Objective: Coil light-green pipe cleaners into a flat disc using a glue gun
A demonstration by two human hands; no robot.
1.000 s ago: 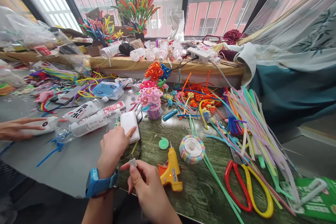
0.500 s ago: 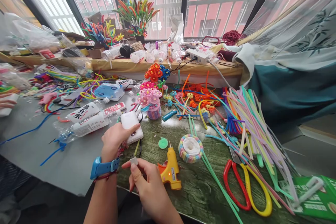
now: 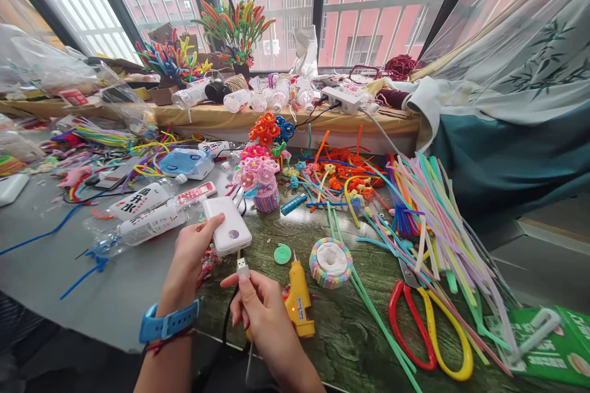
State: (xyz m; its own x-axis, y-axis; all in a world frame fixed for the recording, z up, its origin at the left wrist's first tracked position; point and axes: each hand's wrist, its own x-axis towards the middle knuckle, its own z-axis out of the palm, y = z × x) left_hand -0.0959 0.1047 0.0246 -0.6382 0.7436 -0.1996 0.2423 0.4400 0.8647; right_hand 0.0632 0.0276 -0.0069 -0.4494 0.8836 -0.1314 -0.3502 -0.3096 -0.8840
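Observation:
My left hand (image 3: 195, 250), with a blue watch on its wrist, grips the left side of a white power bank (image 3: 228, 224), thumb on top. Just below the power bank's near end, my right hand (image 3: 258, 301) pinches a USB plug (image 3: 242, 267) between thumb and forefinger, its metal end up. The plug and the power bank are apart. A cable hangs down from the plug. Right beside my right hand lies a yellow glue gun (image 3: 299, 301) with a small light on. A green coil (image 3: 282, 253) and a pastel ring-shaped piece (image 3: 330, 263) lie beyond it.
Red and yellow scissors (image 3: 431, 325) and many pipe cleaners (image 3: 442, 215) lie at the right. A pot of pink flowers (image 3: 265, 196) stands behind the power bank. Plastic bottles (image 3: 152, 224) lie at the left. A power strip (image 3: 341, 100) sits on the sill.
My left hand now holds the power bank, its near end tipped up a little. The plug in my right hand has turned upward toward it. The other person's hand at the left edge is gone.

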